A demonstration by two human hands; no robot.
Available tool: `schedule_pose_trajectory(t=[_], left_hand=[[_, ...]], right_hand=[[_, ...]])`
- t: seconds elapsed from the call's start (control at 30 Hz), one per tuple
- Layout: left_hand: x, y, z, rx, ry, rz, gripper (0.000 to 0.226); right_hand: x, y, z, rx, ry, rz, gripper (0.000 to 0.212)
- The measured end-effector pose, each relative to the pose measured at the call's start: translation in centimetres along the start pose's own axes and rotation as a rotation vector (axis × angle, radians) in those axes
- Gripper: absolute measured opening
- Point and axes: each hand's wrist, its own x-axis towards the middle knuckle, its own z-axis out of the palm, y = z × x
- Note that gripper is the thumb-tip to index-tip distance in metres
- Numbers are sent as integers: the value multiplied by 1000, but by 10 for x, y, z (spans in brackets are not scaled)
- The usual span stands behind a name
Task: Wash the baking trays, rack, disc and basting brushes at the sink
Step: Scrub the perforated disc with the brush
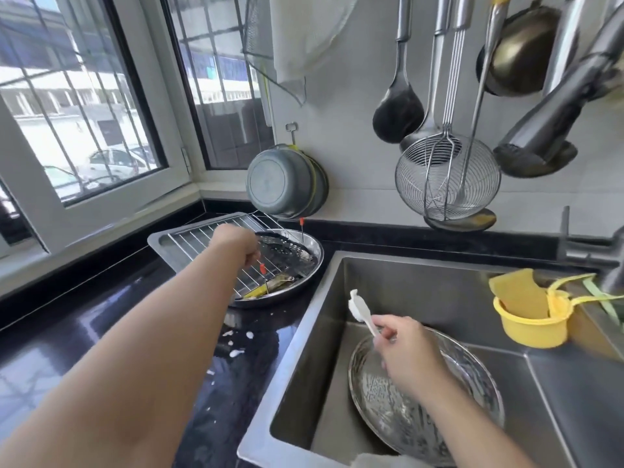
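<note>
My left hand (236, 243) reaches over the counter pile, its fingers curled on the wire rack (202, 243). The rack lies across a grey rectangular baking tray (162, 241) and a round steel tray (312, 251) that holds a dark perforated disc (287, 246). A yellowish brush (266, 287) lies under the rack. My right hand (401, 349) pinches the handle of a white basting brush (359, 310) above the sink (304, 332). A soapy round steel tray (472, 373) leans in the basin beneath that hand.
A yellow cup with a yellow sponge (520, 309) hangs at the sink's right rim, by the tap (601, 251). Ladles and a wire skimmer (445, 177) hang on the wall; grey bowls (287, 180) hang behind the pile. Foam spots (236, 342) dot the black counter.
</note>
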Motion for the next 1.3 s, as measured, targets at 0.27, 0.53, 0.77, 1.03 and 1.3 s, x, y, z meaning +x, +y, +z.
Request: schedule_pose_trajectory(t=[0.27, 0.53, 0.77, 1.03, 1.3], left_hand=[[-54, 10, -57, -277, -138, -47, 26], [-147, 7, -65, -355, -229, 2, 24], [-207, -38, 57, -479, -386, -15, 19], [-221, -71, 158, -533, -514, -120, 25], [-218, -67, 201, -636, -461, -76, 26]], right_hand=[[0, -2, -9, -17, 14, 40, 36], [14, -50, -77, 43, 82, 88, 22], [-22, -4, -163, -224, 160, -2, 36], [-39, 62, -164, -156, 304, -127, 56], [-37, 45, -177, -243, 338, -235, 56]])
